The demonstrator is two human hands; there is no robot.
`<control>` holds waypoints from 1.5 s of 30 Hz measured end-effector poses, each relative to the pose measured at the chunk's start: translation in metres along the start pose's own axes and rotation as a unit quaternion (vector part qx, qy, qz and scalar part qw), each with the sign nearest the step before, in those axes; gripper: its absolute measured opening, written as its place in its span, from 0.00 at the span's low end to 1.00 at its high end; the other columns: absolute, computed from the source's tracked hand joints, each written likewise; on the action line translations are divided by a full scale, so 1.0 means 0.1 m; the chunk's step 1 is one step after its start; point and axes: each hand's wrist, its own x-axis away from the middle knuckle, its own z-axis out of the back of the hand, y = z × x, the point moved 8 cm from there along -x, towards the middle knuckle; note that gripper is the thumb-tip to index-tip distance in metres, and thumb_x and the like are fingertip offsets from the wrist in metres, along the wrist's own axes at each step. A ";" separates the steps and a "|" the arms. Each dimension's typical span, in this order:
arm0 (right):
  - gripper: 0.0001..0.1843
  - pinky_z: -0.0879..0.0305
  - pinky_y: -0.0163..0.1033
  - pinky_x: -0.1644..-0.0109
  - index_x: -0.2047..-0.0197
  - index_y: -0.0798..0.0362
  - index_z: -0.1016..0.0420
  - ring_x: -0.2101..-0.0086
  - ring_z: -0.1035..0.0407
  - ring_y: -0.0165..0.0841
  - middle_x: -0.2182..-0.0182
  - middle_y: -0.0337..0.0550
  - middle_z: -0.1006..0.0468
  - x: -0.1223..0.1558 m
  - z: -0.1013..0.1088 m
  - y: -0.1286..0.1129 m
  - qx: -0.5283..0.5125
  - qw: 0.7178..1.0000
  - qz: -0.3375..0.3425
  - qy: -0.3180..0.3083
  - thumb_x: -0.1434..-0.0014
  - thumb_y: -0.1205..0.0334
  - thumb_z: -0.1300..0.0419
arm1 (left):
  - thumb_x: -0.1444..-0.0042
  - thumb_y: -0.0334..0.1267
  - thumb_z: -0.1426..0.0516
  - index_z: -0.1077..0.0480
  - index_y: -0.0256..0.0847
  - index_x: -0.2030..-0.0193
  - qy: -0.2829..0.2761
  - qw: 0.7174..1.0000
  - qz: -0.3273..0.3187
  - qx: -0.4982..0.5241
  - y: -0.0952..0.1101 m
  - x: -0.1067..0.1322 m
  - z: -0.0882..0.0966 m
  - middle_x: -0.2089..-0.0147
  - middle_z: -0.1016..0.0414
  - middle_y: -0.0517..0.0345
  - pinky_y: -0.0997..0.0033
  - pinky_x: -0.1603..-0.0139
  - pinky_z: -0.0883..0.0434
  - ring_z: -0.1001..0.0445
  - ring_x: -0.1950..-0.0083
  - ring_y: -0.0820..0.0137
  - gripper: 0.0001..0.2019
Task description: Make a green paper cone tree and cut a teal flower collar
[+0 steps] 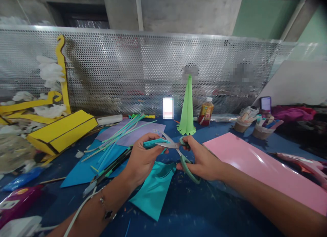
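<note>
Pinched in my left hand (140,162) is a narrow folded bundle of turquoise paper (152,143), its end pointing right. My right hand (201,158) has thumb and fingers through the green handles of a pair of scissors (190,169). The blades are spread and lie at the bundle's right end; whether they touch it I cannot tell. Below my hands a teal sheet (159,189) with creases and a curved upper part rests on the blue table. Long thin strips (120,136) in pale green and blue lie to the left of my left hand.
A green paper cone (187,111) and a drink bottle (206,111) stand at the back, beside a lit phone (168,107). Pink sheets (255,165) lie right, near cups of pens (264,129). Left are a yellow box (63,131) and a white cable (79,209).
</note>
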 end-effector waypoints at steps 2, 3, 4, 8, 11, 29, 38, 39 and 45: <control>0.30 0.36 0.46 0.55 0.46 0.52 0.39 0.57 0.34 0.41 0.54 0.49 0.29 0.00 0.00 0.01 0.005 1.000 -0.004 -0.003 0.44 0.50 0.30 | 0.60 0.37 0.25 0.26 0.39 0.68 -0.003 1.000 0.001 0.006 -0.01 0.01 0.00 0.69 0.20 0.62 0.71 0.65 0.24 0.24 0.69 0.72 0.17; 0.30 0.36 0.45 0.55 0.47 0.52 0.39 0.58 0.33 0.41 0.54 0.49 0.28 0.00 0.00 0.02 0.010 1.000 -0.005 -0.005 0.44 0.50 0.30 | 0.60 0.38 0.24 0.26 0.39 0.68 -0.004 1.000 0.001 0.007 -0.02 0.01 0.01 0.69 0.20 0.61 0.70 0.66 0.24 0.24 0.69 0.71 0.17; 0.29 0.37 0.45 0.56 0.47 0.52 0.38 0.58 0.33 0.41 0.54 0.49 0.28 0.00 0.00 0.03 0.016 1.000 -0.006 -0.007 0.43 0.50 0.30 | 0.60 0.38 0.24 0.26 0.39 0.68 -0.004 1.000 0.000 0.004 -0.02 0.01 0.01 0.69 0.20 0.61 0.70 0.66 0.24 0.24 0.69 0.71 0.17; 0.22 0.41 0.41 0.63 0.51 0.50 0.39 0.64 0.34 0.37 0.59 0.45 0.27 0.01 -0.01 0.07 0.046 0.999 -0.008 -0.027 0.39 0.49 0.34 | 0.60 0.39 0.24 0.27 0.39 0.67 -0.016 1.000 -0.012 -0.006 0.00 0.00 0.02 0.67 0.20 0.60 0.70 0.66 0.24 0.23 0.69 0.70 0.19; 0.19 0.49 0.38 0.68 0.57 0.49 0.40 0.70 0.37 0.33 0.67 0.39 0.28 0.01 -0.03 0.09 0.067 0.996 -0.013 -0.051 0.37 0.48 0.36 | 0.57 0.40 0.25 0.28 0.39 0.68 -0.035 0.999 -0.017 -0.019 0.02 0.00 0.00 0.70 0.20 0.59 0.70 0.67 0.26 0.24 0.69 0.70 0.18; 0.22 0.49 0.36 0.70 0.61 0.48 0.40 0.72 0.43 0.30 0.70 0.33 0.34 0.01 -0.03 0.12 0.002 0.994 -0.036 -0.105 0.43 0.48 0.31 | 0.50 0.45 0.28 0.33 0.41 0.68 -0.110 0.991 0.024 -0.078 -0.03 0.01 -0.07 0.74 0.21 0.58 0.71 0.70 0.29 0.24 0.72 0.69 0.18; 0.25 0.47 0.35 0.71 0.66 0.49 0.43 0.72 0.46 0.28 0.73 0.31 0.39 -0.01 -0.12 0.16 -0.141 0.981 -0.041 -0.126 0.42 0.44 0.32 | 0.53 0.36 0.30 0.34 0.41 0.70 -0.070 0.996 0.058 -0.007 -0.03 0.00 -0.07 0.75 0.25 0.63 0.72 0.73 0.29 0.23 0.72 0.68 0.15; 0.26 0.47 0.36 0.71 0.66 0.49 0.43 0.72 0.46 0.28 0.73 0.31 0.39 -0.01 -0.13 0.17 -0.156 0.979 -0.042 -0.127 0.42 0.44 0.31 | 0.52 0.36 0.30 0.33 0.41 0.69 -0.066 0.996 0.062 0.001 -0.04 0.00 -0.07 0.75 0.25 0.63 0.72 0.74 0.28 0.23 0.72 0.68 0.14; 0.27 0.47 0.37 0.69 0.64 0.49 0.41 0.71 0.44 0.30 0.73 0.31 0.38 0.01 -0.11 0.13 -0.128 0.981 -0.072 -0.129 0.46 0.42 0.29 | 0.49 0.40 0.31 0.34 0.43 0.68 -0.083 0.994 0.057 -0.038 -0.06 0.03 -0.08 0.76 0.24 0.62 0.71 0.72 0.28 0.23 0.72 0.68 0.14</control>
